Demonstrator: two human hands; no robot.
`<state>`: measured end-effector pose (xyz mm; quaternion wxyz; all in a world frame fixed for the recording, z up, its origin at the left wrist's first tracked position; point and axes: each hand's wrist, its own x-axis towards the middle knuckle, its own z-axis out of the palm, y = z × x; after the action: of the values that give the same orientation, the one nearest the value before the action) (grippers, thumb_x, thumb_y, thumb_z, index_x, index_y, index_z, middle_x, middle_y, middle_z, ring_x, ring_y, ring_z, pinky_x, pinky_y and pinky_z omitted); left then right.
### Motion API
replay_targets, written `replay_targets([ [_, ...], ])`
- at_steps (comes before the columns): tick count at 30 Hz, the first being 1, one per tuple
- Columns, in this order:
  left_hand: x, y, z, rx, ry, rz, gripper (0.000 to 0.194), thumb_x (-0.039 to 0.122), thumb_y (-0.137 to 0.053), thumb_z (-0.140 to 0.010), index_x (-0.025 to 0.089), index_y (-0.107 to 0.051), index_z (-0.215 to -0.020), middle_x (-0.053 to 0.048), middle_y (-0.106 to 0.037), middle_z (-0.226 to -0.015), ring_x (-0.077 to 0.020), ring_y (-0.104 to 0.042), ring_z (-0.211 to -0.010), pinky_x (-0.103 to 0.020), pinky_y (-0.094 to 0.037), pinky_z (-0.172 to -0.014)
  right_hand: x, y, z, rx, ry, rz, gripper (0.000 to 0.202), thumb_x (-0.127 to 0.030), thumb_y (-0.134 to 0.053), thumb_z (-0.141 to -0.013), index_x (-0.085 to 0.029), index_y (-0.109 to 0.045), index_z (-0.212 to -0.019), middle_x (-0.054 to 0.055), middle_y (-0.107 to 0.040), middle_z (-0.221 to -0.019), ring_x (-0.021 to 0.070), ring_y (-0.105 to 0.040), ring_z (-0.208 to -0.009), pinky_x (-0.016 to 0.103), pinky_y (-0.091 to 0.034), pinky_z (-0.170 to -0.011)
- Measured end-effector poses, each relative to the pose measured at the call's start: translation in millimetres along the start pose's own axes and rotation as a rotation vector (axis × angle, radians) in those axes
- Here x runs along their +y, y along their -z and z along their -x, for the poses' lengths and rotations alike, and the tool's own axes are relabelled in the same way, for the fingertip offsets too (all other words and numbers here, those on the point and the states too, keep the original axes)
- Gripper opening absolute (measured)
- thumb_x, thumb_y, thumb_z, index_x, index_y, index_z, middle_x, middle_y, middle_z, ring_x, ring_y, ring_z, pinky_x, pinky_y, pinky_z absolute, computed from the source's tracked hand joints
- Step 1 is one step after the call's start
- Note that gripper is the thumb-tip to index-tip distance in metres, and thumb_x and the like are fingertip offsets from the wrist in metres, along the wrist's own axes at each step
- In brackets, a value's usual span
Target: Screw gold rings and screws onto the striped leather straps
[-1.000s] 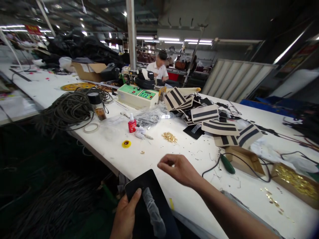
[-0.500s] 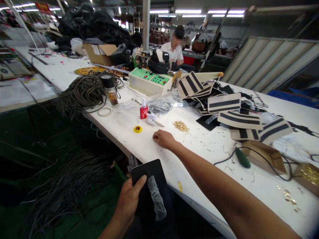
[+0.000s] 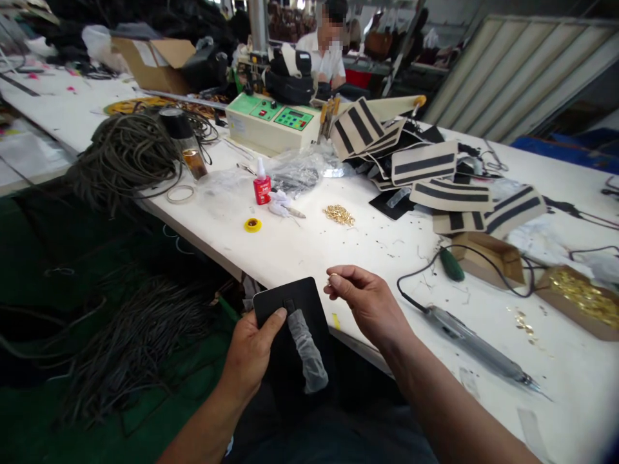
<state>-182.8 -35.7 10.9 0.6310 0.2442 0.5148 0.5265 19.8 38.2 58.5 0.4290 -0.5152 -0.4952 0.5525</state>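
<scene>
smooth matt panel [image 3: 316, 322], crinkled plastic sleeve [image 3: 307, 354], glossy metal pieces [image 3: 339, 214], smooth tabletop [image 3: 290, 248], cardboard carton [image 3: 155, 72]

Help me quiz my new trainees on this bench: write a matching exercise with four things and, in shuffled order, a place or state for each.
Things:
1. black panel
2. small shiny piece
3. bottle
4. grey tool

Places or states:
A. standing upright, red and white
B. pinched by the right hand
C. lying on the white table
D. held in the left hand

Pairs: 1-D, 2-B, 3-A, 4-C
</scene>
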Motion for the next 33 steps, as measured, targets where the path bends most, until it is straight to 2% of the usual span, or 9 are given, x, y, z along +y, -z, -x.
replay_targets([
  [3,-0.8,-14.2,10.4,-0.053,-0.078,-0.152,0.046,0.047,-0.078,-0.087,0.014,-0.078,-0.119,-0.008,-0.083,-0.101,-0.0268,-0.077,-0.090,-0.035,-0.060,-0.087,3.2,0.4,42.8,0.030,-0.054,-0.029,0.030,-0.047,-0.084,-0.081,-0.021,-0.078,-0.095,0.004,-0.077,-0.083,0.0193,-0.069,-0.078,0.034,-0.056,-0.078],
  [5,-0.8,-25.5,19.5,-0.079,-0.130,-0.275,0.046,0.048,-0.077,-0.088,0.013,-0.079,-0.118,-0.008,-0.083,-0.100,-0.0275,-0.077,-0.093,-0.033,-0.059,-0.085,4.8,-0.3,63.0,0.063,-0.011,-0.028,0.026,-0.045,-0.081,-0.085,-0.022,-0.078,-0.096,0.005,-0.078,-0.087,0.0198,-0.070,-0.080,0.034,-0.057,-0.078],
  [10,-5.3,-54.0,44.9,-0.116,-0.214,-0.441,0.043,0.048,-0.076,-0.088,0.012,-0.080,-0.110,-0.007,-0.082,-0.096,-0.0264,-0.076,-0.091,-0.029,-0.058,-0.079,14.5,6.6,94.7,0.235,0.337,0.188,0.007,-0.029,-0.076,-0.092,-0.027,-0.080,-0.097,0.004,-0.078,-0.097,0.0205,-0.072,-0.090,0.036,-0.058,-0.086],
  [13,-12.5,-66.9,57.0,-0.142,-0.258,-0.499,0.041,0.048,-0.074,-0.090,0.013,-0.080,-0.109,-0.006,-0.082,-0.096,-0.0257,-0.076,-0.091,-0.030,-0.058,-0.080,23.3,19.4,109.1,0.255,0.526,0.267,0.016,-0.021,-0.073,-0.095,-0.028,-0.081,-0.107,0.004,-0.077,-0.100,0.0189,-0.073,-0.091,0.033,-0.060,-0.083],
  [15,-17.9,-73.7,63.5,-0.153,-0.275,-0.529,0.040,0.048,-0.073,-0.090,0.013,-0.080,-0.108,-0.005,-0.082,-0.096,-0.0250,-0.075,-0.090,-0.030,-0.058,-0.080,27.5,30.1,118.6,0.249,0.591,0.312,0.017,-0.019,-0.073,-0.095,-0.027,-0.081,-0.108,0.004,-0.077,-0.099,0.0172,-0.073,-0.090,0.031,-0.060,-0.079],
  [19,-25.3,-85.4,76.2,-0.179,-0.296,-0.560,0.040,0.048,-0.071,-0.092,0.014,-0.080,-0.111,-0.005,-0.082,-0.096,-0.0234,-0.075,-0.088,-0.029,-0.058,-0.078,29.4,49.5,136.8,0.269,0.627,0.345,0.011,-0.017,-0.077,-0.093,-0.024,-0.079,-0.101,0.002,-0.077,-0.093,0.0158,-0.072,-0.086,0.029,-0.058,-0.078],
  [22,-26.4,-92.8,86.2,-0.178,-0.360,-0.627,0.037,0.047,-0.070,-0.094,0.015,-0.080,-0.110,-0.003,-0.082,-0.093,-0.0218,-0.074,-0.084,-0.028,-0.057,-0.076,27.7,58.7,148.9,0.300,0.617,0.339,0.008,-0.017,-0.079,-0.091,-0.023,-0.076,-0.095,0.001,-0.076,-0.088,0.0153,-0.071,-0.082,0.029,-0.058,-0.076],
  [27,-26.6,-100.2,98.9,-0.179,-0.470,-0.717,0.031,0.043,-0.069,-0.094,0.017,-0.082,-0.107,-0.002,-0.081,-0.091,-0.0193,-0.073,-0.079,-0.026,-0.056,-0.075,22.7,65.6,165.4,0.301,0.655,0.374,0.005,-0.017,-0.075,-0.094,-0.022,-0.074,-0.092,0.001,-0.075,-0.087,0.0149,-0.070,-0.081,0.028,-0.057,-0.075],
  [33,-28.7,-101.1,107.0,-0.209,-0.558,-0.771,0.025,0.037,-0.068,-0.096,0.018,-0.082,-0.105,-0.001,-0.082,-0.092,-0.0188,-0.073,-0.078,-0.026,-0.056,-0.074,18.4,67.3,176.6,0.311,0.729,0.480,0.005,-0.016,-0.072,-0.096,-0.020,-0.072,-0.094,0.002,-0.075,-0.089,0.0138,-0.070,-0.082,0.026,-0.057,-0.075],
])
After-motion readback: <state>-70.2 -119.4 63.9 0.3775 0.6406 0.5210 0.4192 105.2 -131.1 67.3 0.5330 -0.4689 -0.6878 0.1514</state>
